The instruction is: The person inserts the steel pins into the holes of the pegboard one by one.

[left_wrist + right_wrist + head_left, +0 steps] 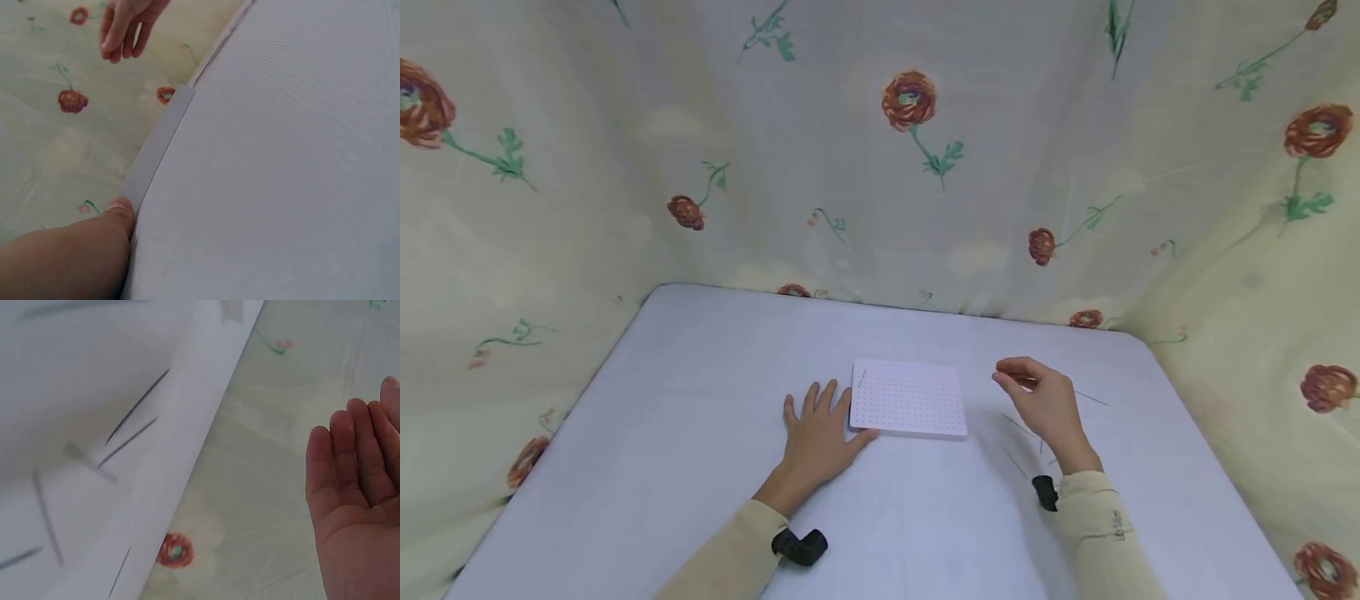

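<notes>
A white board with rows of small holes lies on the white table. My left hand rests flat beside it, fingers spread along its left edge. The left thumb touches the board's near side wall. One thin dark pin shows at the board's far left corner. To the right of the board my right hand is raised above the table, thumb and index fingertips close together. I cannot tell whether a thin pin is between them. In the right wrist view, the right-hand fingers lie side by side, gently bent.
Several thin dark pins lie scattered on the table below and around the right hand. One pin lies farther right. Black straps sit on both wrists. A flowered curtain encloses the table at the back and sides.
</notes>
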`<state>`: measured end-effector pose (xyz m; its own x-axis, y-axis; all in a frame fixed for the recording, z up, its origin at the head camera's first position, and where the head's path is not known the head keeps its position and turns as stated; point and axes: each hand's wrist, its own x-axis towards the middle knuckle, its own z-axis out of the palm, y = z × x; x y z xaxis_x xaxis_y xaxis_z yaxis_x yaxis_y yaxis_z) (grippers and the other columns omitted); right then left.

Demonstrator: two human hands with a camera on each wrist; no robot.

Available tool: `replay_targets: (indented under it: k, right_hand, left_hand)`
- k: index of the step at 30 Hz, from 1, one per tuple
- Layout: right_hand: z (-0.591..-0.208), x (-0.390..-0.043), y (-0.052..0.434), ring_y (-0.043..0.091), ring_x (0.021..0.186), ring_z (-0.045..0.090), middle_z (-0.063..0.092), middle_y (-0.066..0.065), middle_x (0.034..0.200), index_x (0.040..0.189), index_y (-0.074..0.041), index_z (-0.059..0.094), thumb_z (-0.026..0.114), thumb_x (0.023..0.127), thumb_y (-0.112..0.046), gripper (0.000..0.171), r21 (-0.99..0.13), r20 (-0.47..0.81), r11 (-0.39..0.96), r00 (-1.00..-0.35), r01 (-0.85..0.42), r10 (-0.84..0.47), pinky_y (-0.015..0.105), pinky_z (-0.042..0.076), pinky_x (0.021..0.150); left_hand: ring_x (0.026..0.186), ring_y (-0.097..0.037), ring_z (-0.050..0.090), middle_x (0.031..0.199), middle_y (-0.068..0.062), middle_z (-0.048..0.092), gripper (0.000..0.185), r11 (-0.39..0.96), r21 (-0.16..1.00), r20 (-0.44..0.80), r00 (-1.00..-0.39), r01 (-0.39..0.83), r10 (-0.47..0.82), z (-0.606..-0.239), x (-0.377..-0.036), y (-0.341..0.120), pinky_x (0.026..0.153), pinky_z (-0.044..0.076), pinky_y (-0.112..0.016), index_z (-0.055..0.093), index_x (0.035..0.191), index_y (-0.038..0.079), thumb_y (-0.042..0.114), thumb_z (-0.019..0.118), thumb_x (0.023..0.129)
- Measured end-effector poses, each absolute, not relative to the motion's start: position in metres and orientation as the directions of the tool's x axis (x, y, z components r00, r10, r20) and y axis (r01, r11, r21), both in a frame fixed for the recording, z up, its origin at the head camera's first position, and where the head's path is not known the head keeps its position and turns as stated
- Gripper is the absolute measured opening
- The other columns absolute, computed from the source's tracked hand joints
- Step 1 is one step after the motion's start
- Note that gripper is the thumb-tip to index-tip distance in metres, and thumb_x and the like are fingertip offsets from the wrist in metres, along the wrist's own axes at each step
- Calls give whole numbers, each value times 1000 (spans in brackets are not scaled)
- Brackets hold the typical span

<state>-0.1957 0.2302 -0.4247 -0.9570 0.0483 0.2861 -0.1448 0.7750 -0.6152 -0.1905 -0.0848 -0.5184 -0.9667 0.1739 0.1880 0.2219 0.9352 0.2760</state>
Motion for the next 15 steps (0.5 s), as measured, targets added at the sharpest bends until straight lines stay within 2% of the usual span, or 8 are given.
replay_targets:
  k: [6, 9, 12, 15]
  right_hand:
    - [-427, -184, 271, 19, 96, 68, 71, 3, 106, 111, -17, 68, 63, 89, -39, 31, -598, 267, 796, -959, -92, 90, 10, 50, 72]
    - [-430, -179, 288, 0, 88, 65, 72, 5, 106, 111, -16, 68, 64, 89, -37, 30, -588, 280, 805, -954, -78, 112, 6, 46, 69]
    - [-431, -175, 306, -19, 82, 53, 72, 7, 106, 111, -16, 68, 64, 89, -38, 32, -576, 284, 815, -950, -60, 130, 4, 45, 68]
    - [-432, -172, 324, -26, 79, 46, 71, 9, 106, 111, -16, 68, 63, 89, -39, 33, -572, 291, 819, -944, -43, 154, 3, 44, 67]
  left_hand:
    - [142, -38, 24, 151, -12, 36, 84, 925, 303, 205, -963, 231, 173, -520, -192, -84, 107, 9, -70, 41, 144, 21, 73, 50, 80]
    - [141, -38, 24, 151, -13, 36, 83, 925, 303, 205, -964, 230, 172, -521, -192, -84, 107, 9, -70, 41, 144, 20, 72, 51, 80]
    - [141, -38, 25, 151, -13, 36, 83, 925, 306, 204, -964, 227, 170, -520, -192, -84, 107, 9, -70, 41, 144, 20, 72, 52, 80]
    - [141, -39, 25, 151, -13, 36, 83, 920, 319, 200, -965, 229, 171, -519, -190, -84, 107, 8, -70, 41, 144, 20, 71, 52, 80]
